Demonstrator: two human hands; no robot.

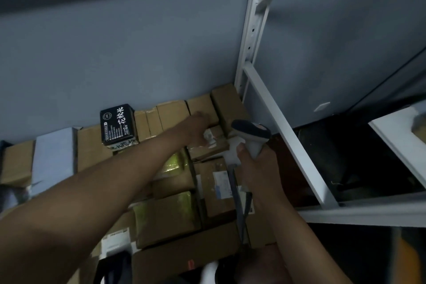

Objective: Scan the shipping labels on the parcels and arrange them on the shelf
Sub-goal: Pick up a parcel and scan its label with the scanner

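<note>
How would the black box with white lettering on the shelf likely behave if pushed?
The black box stands upright on the cardboard parcels, so it could tip. Its crisp edges suggest it is probably stiff. Its surface looks smooth, so it may slide easily.

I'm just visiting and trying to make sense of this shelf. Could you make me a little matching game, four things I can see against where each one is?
Things:
1. scanner
2. black box
3. left hand
4. white upright

Places:
A. on top of the cardboard parcels, by the wall
B. at the shelf's right end
C. in the right hand
D. reaching onto a small labelled parcel

Pairs: 1-C, 2-A, 3-D, 4-B
</note>
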